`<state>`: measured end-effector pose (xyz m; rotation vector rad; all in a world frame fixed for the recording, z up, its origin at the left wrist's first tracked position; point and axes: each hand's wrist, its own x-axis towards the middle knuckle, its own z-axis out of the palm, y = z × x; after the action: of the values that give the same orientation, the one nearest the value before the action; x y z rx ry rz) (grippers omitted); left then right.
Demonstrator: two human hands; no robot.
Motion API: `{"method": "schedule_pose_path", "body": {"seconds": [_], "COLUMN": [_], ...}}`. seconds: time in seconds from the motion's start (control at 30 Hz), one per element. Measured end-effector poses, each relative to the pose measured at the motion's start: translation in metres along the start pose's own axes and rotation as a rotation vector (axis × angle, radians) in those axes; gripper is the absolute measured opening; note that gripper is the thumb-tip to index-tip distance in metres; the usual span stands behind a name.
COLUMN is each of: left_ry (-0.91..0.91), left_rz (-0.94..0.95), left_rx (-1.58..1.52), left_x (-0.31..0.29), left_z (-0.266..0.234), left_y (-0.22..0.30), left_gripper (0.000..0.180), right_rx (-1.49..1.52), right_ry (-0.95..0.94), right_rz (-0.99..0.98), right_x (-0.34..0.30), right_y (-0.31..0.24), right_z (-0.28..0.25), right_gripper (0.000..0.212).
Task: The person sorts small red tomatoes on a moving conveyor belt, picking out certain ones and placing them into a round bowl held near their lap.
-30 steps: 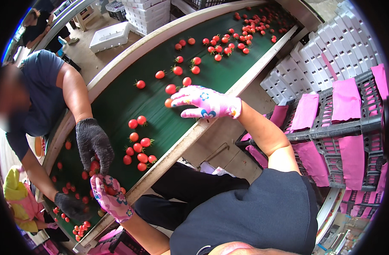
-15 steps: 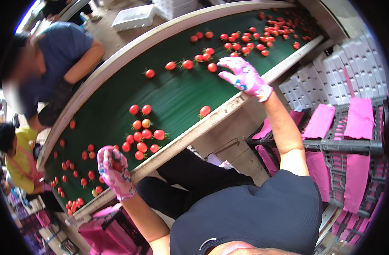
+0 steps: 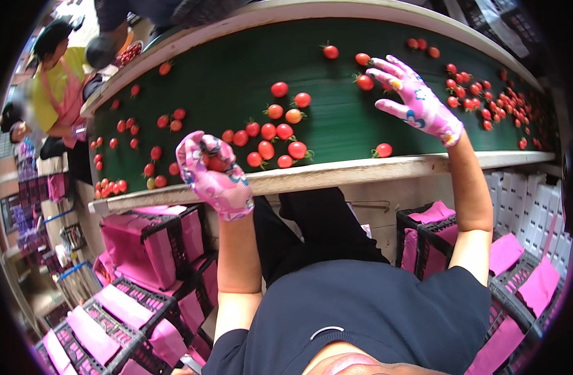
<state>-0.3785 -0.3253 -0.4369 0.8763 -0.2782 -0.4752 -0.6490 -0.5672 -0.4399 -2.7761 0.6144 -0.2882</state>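
My left hand (image 3: 219, 187), in a pink flowered glove, hovers at the near edge of the green conveyor belt (image 3: 336, 128). Its fingers curl round red cherry tomatoes (image 3: 216, 164), partly hidden by the glove. My right hand (image 3: 419, 106), gloved alike, reaches over the belt with fingers spread and nothing in its grasp. Just beyond its fingertips lies a cherry tomato (image 3: 365, 82) with a green stem. A loose cluster of cherry tomatoes (image 3: 268, 131) rests between my hands, and a single one (image 3: 383, 150) sits near the belt's front rail.
A pale, worn rail (image 3: 336, 172) borders the belt's near side. Many tomatoes (image 3: 499, 103) crowd the right end. Black crates with pink lining (image 3: 155, 244) stand at lower left, others (image 3: 424, 237) at right beside stacked white trays (image 3: 527, 200). Across the belt, a person in yellow (image 3: 61, 94) stands at far left.
My view has turned, so the belt now lies nearly level. My right hand stays open, its fingers more spread. The left remains curled round tomatoes.
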Motion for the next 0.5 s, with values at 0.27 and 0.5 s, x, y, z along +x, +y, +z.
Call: {"method": "schedule_pose_path", "body": {"seconds": [0.27,0.5], "left_ry": [0.060,0.054], "left_rz": [0.030,0.045], "left_rx": [-0.049,-0.147], "left_x": [-0.004,-0.010], "left_z": [0.004,0.013], "left_y": [-0.005,-0.008], "left_gripper": [0.019,0.018], "right_rx": [-0.531,0.047], "right_ry": [0.059,0.111], "right_rz": [0.494,-0.122], "right_x": [0.035,0.023], "right_y": [0.068,-0.040], "right_z": [0.008,0.017], "right_gripper": [0.063,0.049]}}
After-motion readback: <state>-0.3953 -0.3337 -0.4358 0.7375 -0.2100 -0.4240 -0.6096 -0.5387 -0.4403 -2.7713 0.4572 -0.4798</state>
